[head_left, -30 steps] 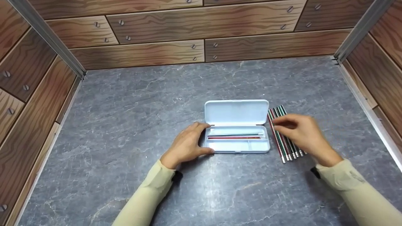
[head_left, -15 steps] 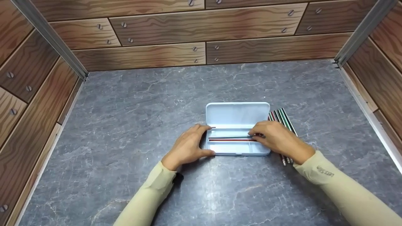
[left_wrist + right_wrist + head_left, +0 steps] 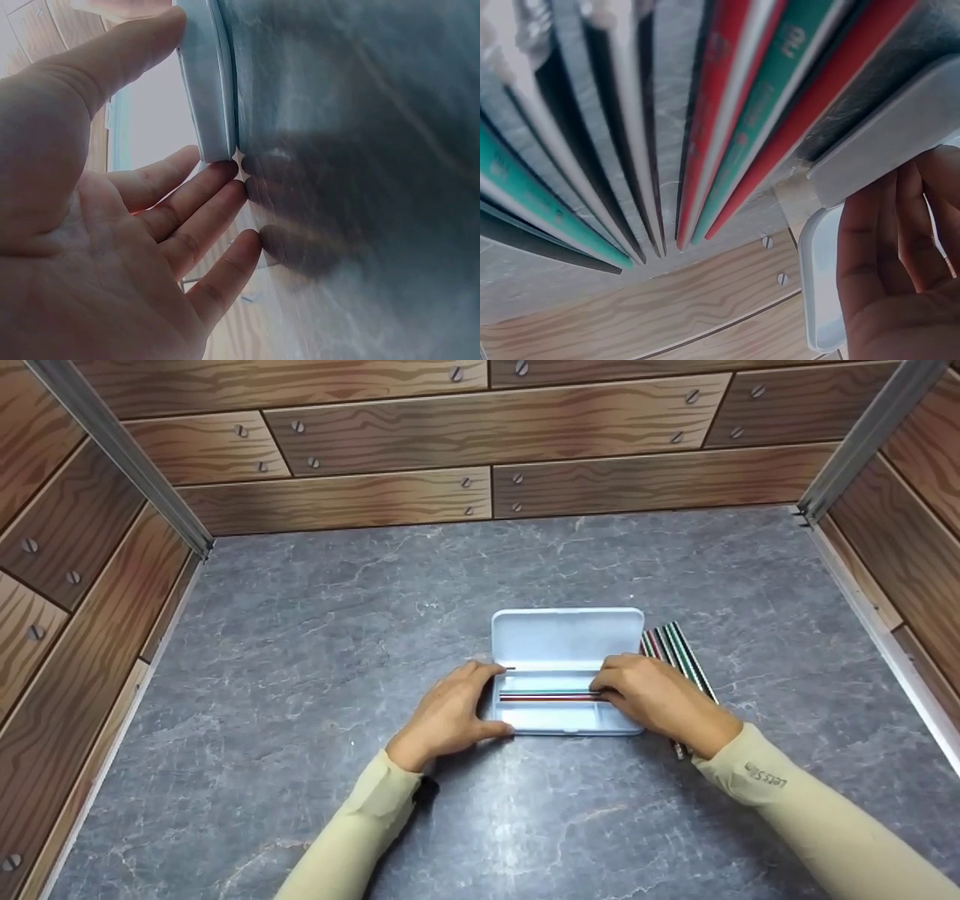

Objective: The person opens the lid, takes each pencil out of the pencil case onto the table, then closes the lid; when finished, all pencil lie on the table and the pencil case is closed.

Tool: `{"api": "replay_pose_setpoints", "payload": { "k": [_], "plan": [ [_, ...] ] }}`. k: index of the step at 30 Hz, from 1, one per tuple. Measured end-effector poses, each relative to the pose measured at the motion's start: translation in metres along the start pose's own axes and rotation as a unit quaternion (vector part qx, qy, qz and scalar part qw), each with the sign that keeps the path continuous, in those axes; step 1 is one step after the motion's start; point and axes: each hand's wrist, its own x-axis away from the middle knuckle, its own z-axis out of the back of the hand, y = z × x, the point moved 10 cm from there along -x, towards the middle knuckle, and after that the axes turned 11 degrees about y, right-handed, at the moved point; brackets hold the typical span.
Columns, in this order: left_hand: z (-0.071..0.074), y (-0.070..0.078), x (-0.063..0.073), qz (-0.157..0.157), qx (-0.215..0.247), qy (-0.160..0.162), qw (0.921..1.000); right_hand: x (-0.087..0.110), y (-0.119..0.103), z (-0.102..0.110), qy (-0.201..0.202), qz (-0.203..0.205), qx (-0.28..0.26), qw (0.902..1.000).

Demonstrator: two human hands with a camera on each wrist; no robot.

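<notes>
A light blue pencil case (image 3: 568, 634) stands with its lid up. Inside, several slim pencils (image 3: 551, 694), with teal and red among their colours, lie side by side in the rear compartment. My left hand (image 3: 448, 712) grips the case's left end, thumb at the front edge and fingers at the back corner; the left wrist view shows the thumb (image 3: 142, 49) on the case wall. Over the case's right end, my right hand (image 3: 652, 690) pinches the teal pencil's end with curled fingers. Its fingertips are partly hidden, also in the right wrist view, where the fingers (image 3: 889, 225) bend over the rim.
Right of the case, a row of striped pencils (image 3: 679, 649) in red, green and black lies on the grey marbled tabletop (image 3: 360, 600), partly under my right hand. Wood-patterned panels (image 3: 382, 446) wall the table at the back and both sides.
My right hand has moved left from above the loose pencils into the case, and the teal pencil lies straighter beside the others. My left hand keeps its place on the case.
</notes>
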Motion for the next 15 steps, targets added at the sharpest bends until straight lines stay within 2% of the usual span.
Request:
{"api": "replay_pose_setpoints", "payload": {
  "k": [10,15],
  "plan": [
    [-0.0011,-0.0002,0.0014,-0.004,-0.003,0.003,1.0,0.0003,0.003,-0.0057,-0.018,-0.014,-0.03,0.9993],
    [-0.0003,0.0001,0.0,-0.006,-0.001,0.005,1.0,0.0003,0.0052,-0.0036,-0.013,-0.024,-0.034,0.9991]
  ]
}}
